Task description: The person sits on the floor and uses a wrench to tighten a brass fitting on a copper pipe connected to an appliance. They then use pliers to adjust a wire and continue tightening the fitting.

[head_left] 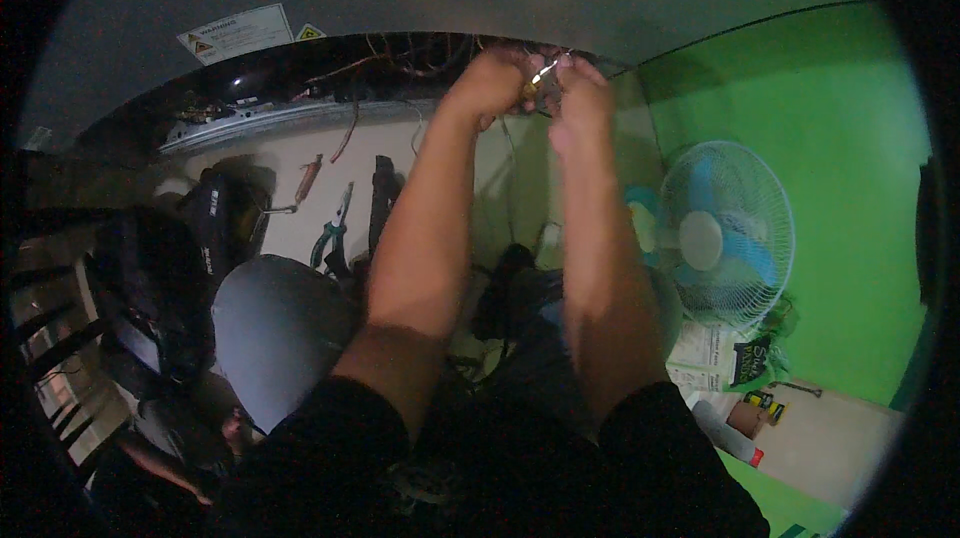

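Note:
Both my arms reach up to the lower edge of a large dark panel [420,8]. There, my left hand [492,85] is closed, its fingers curled by a small shiny metal piece [543,73] with a yellowish end. My right hand [584,88] pinches at the upper end of that piece, fingers pressed together. What exactly the piece is cannot be made out, and the left fingertips are partly hidden. Thin reddish wires [420,56] run along the dark recess beside my left hand.
Below the recess lie pliers [335,230] with dark green handles and a brown-handled tool [308,178]. A metal rail [255,125] edges the panel. On the right stands a fan [725,238] before a green wall [850,188]. A black bag [150,288] sits left. My grey-clad knee [275,328] is near.

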The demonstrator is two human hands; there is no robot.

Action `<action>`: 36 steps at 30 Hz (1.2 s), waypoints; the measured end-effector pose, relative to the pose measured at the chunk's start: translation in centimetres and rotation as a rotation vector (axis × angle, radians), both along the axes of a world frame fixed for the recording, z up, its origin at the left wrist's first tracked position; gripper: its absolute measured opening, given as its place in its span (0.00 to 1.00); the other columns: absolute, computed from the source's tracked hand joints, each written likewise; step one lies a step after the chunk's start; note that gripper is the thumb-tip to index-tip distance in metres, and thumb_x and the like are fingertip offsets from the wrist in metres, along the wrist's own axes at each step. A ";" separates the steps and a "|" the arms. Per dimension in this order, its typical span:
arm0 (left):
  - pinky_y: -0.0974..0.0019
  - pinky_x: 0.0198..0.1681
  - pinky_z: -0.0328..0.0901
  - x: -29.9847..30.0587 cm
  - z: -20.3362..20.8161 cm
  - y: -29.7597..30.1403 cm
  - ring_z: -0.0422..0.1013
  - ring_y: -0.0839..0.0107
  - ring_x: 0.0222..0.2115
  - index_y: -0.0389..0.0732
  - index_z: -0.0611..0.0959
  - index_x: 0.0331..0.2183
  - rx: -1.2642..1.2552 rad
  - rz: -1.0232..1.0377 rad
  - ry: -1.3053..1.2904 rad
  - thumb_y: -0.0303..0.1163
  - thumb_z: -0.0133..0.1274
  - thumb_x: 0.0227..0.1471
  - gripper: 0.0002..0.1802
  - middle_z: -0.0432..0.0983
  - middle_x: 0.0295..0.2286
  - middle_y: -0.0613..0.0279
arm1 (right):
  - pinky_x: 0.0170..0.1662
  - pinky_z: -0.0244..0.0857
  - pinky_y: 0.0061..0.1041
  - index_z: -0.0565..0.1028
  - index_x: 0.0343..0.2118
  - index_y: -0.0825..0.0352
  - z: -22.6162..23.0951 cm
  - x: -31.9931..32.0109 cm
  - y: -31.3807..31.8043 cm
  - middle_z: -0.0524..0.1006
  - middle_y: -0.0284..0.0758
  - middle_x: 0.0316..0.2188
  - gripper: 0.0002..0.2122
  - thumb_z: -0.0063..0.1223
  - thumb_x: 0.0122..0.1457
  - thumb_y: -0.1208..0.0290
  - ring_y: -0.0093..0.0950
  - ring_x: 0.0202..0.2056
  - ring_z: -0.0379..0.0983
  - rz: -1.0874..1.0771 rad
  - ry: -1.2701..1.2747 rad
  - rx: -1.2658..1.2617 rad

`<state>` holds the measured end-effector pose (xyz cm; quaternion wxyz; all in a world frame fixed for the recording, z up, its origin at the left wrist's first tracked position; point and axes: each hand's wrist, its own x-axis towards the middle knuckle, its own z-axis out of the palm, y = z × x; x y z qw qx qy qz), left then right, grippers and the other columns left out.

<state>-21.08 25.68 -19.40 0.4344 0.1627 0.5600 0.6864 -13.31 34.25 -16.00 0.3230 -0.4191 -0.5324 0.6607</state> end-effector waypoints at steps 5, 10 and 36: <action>0.67 0.23 0.62 -0.3 0.8 0.2 0.68 0.74 0.21 0.34 0.81 0.33 0.054 0.040 -0.032 0.38 0.50 0.63 0.16 0.76 0.24 0.62 | 0.36 0.70 0.31 0.75 0.42 0.75 0.0 0.6 -0.2 0.81 0.43 0.38 0.17 0.65 0.54 0.69 0.32 0.34 0.78 0.054 -0.442 0.648; 0.66 0.26 0.63 0.0 0.6 0.2 0.67 0.76 0.23 0.32 0.81 0.35 0.067 0.124 0.163 0.33 0.49 0.62 0.13 0.77 0.26 0.61 | 0.36 0.70 0.35 0.78 0.30 0.74 0.2 -0.7 -1.0 0.81 0.45 0.29 0.14 0.70 0.47 0.69 0.38 0.31 0.79 -0.110 -0.489 0.906; 0.68 0.19 0.60 -0.6 0.3 0.5 0.68 0.75 0.18 0.37 0.80 0.31 0.036 0.022 0.019 0.39 0.49 0.63 0.15 0.76 0.22 0.62 | 0.22 0.68 0.24 0.76 0.30 0.76 -0.5 0.1 -0.1 0.79 0.40 0.27 0.09 0.59 0.59 0.73 0.25 0.24 0.76 -0.102 -0.198 0.578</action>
